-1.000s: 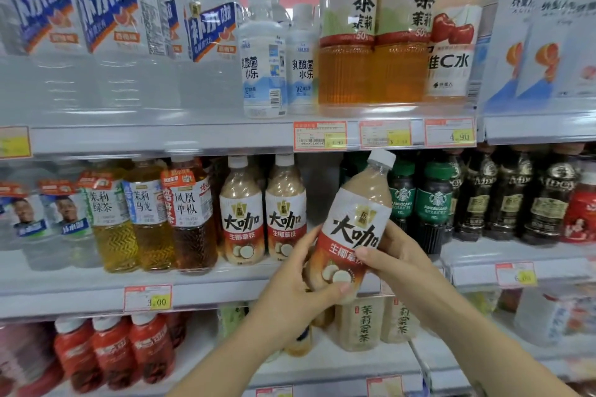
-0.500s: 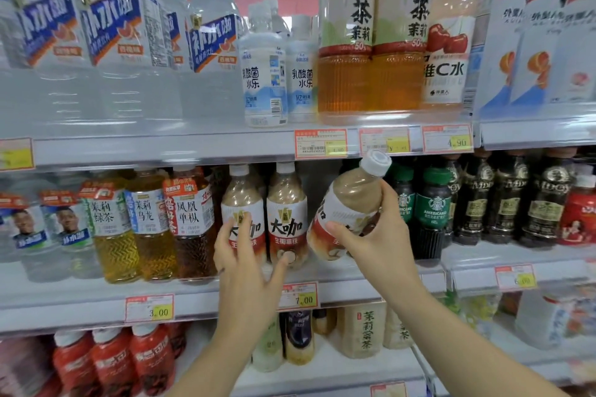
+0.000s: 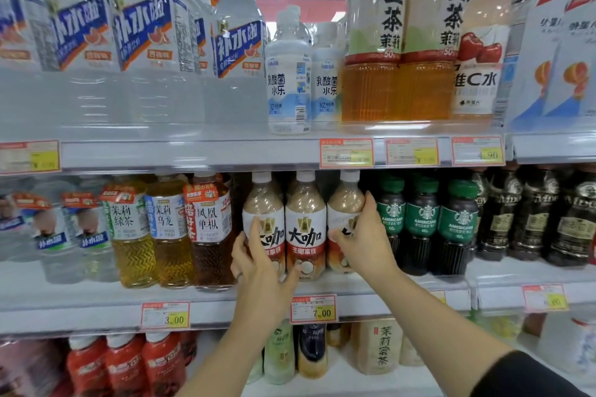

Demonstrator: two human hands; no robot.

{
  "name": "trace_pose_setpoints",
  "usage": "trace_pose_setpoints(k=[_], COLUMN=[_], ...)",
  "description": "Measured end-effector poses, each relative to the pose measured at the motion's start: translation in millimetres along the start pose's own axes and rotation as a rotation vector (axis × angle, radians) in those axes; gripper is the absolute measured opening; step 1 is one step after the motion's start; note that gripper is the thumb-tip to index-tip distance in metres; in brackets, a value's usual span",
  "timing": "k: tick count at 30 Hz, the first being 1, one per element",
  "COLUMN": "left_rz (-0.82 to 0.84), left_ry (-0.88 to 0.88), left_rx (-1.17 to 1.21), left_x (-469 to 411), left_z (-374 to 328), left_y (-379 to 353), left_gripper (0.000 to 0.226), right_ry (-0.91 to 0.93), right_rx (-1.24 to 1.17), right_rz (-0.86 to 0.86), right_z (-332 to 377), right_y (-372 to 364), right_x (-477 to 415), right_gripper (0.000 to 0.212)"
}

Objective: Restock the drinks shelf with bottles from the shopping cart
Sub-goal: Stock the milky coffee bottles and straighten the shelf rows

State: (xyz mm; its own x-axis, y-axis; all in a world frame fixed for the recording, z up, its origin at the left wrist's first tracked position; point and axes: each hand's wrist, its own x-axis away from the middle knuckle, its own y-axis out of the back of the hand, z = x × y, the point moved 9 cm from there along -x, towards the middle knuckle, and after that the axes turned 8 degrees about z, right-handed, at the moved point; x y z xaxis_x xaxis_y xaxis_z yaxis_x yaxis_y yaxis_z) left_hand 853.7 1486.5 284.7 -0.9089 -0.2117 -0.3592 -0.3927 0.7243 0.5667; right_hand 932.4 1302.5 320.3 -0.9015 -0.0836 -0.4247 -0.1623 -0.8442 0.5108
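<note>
Store drinks rack, three tiers in view. Top tier: big clear water bottles (image 3: 145,42) at left, large amber tea bottles (image 3: 371,58) at right. Bottom tier: red bottles (image 3: 122,364), partly blurred

Middle shelf (image 3: 80,296) has tea bottles (image 3: 167,229) at left, three white-capped milk-coffee bottles in the centre, green-capped dark coffee bottles (image 3: 422,222) to their right. 7.00 price tag (image 3: 314,309) sits on the shelf edge under the centre row

Right coffee bottle (image 3: 345,200) stands upright on the middle shelf, touching the middle coffee bottle (image 3: 304,229), just beside the first green-capped one

Right hand (image 3: 361,235) grips the right coffee bottle: thumb across the front of the label, fingers wrapped round its right side

Left hand (image 3: 258,255) rests on the front of the left coffee bottle (image 3: 263,200): fingers fairly straight against the label, index pointing up, thumb spread out toward the middle bottle's base. Not a closed grasp as far as I can see

All three coffee bottles are upright, labels facing out, in one tight row at the shelf front
</note>
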Motion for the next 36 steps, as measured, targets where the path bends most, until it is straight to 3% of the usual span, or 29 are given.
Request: trace_pose_setpoints(k=[6, 11, 15, 21, 27, 31, 36], left_rz=[0.000, 0.020, 0.010, -0.016, -0.150, -0.240, -0.284], left_ry=[-0.041, -0.080, -0.093, -0.103, -0.295, -0.254, -0.237], left_rx=[-0.010, -0.033, -0.047, -0.139, -0.425, -0.504, -0.509], left_x=[-0.2, 0.7, 0.0, 1.4, -1.1, -14.4, -19.6], left_z=[1.0, 1.8, 2.5, -2.7, -28.3, -33.1, -32.3], left_y=[0.8, 0.3, -1.4, -1.4, -2.4, -2.2, -7.0], left_gripper=[0.096, 0.097, 0.097, 0.091, 0.079, 0.077, 0.078], right_ry=[0.026, 0.215, 0.246, 0.179, 0.095, 0.037, 0.097], right_rx=[0.070, 0.221, 0.427, 0.484, 0.554, 0.558, 0.451], right_rz=[0.033, -0.134, -0.041, 0.075, 0.174, 0.227, 0.259], right_z=[0.1, 13.7, 5.5, -13.9, -16.8, -19.9, -19.6], right_y=[-3.9, 10.9, -9.6, -26.6, -35.8, -43.7, -48.3], right_x=[10.5, 45.2, 55.6, 40.7, 21.7, 15.2, 5.4], right_gripper=[0.090, 0.066, 0.051, 0.062, 0.072, 0.072, 0.067])
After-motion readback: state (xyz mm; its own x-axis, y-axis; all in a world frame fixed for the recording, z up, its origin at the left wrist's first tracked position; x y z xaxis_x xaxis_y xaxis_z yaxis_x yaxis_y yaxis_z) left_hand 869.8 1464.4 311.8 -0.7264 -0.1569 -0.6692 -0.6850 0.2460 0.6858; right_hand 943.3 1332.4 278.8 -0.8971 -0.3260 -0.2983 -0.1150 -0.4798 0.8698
